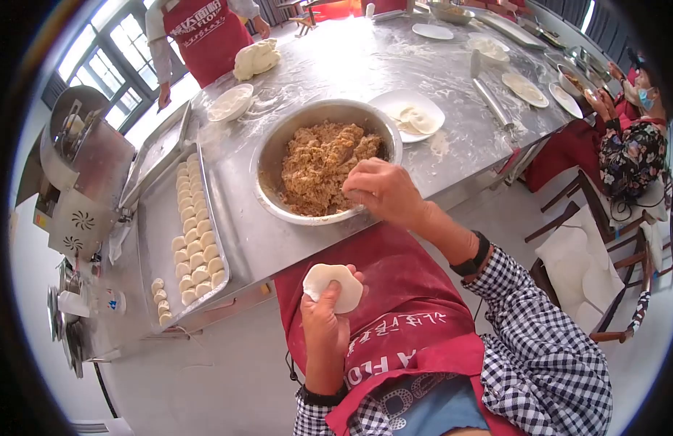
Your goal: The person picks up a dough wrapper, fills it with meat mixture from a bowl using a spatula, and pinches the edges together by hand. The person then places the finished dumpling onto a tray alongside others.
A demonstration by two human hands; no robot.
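My left hand (323,328) holds a round, flat dough wrapper (349,292) in front of my apron, with the thumb pressed on its face and the fingers behind it. Over the near right rim of a large metal bowl (264,174) is my right hand (386,190), its fingers curled together. Whatever those fingers may hold is hidden. Brown minced filling (322,163) is heaped in the bowl, which stands at the table's near edge. Just behind the bowl, a white plate (432,105) carries several more wrappers (418,122).
Left of the bowl, a metal tray (158,254) holds rows of pale filled buns (195,247). Farther back lie a dough lump (256,58), a floury plate (231,103) and a rolling pin (492,104). Aproned people stand across the table and sit at right, near chairs (590,247).
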